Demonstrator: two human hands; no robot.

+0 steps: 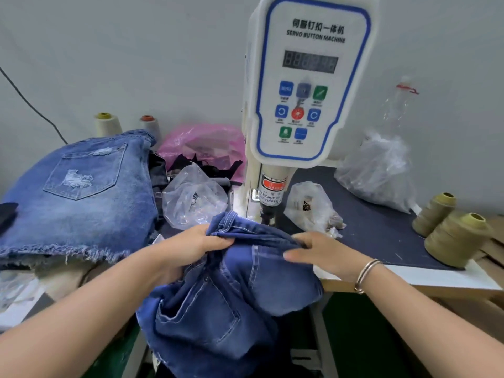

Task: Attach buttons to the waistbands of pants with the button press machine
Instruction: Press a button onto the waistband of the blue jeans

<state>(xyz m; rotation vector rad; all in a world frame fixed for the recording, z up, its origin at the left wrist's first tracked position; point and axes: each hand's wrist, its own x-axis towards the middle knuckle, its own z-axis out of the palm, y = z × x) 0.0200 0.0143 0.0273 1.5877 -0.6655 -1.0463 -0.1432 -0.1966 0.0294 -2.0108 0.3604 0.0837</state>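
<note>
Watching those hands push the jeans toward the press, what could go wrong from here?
1. Both hands, left and right, grip the waistband right below the press head; its label warns about fingers, so a pinch seems possible.
2. The waistband is bunched, so a button might land crooked.
3. The small bag beside the head could snag.

Work table [425,276]: white top, wood edge, dark blue mat [362,227] over the right half. Button press machine [305,85] stands mid-table. On the mat: small clear bag [313,205] beside the machine base, larger clear bag [379,173] at the back, two olive thread cones [452,236] at right edge. Left side: stack of light denim shorts [79,192], clear bag [191,197], pink bag [204,148], two pale thread cones [107,125] at the wall. Dark jeans [245,257] drape over the front edge.
</note>
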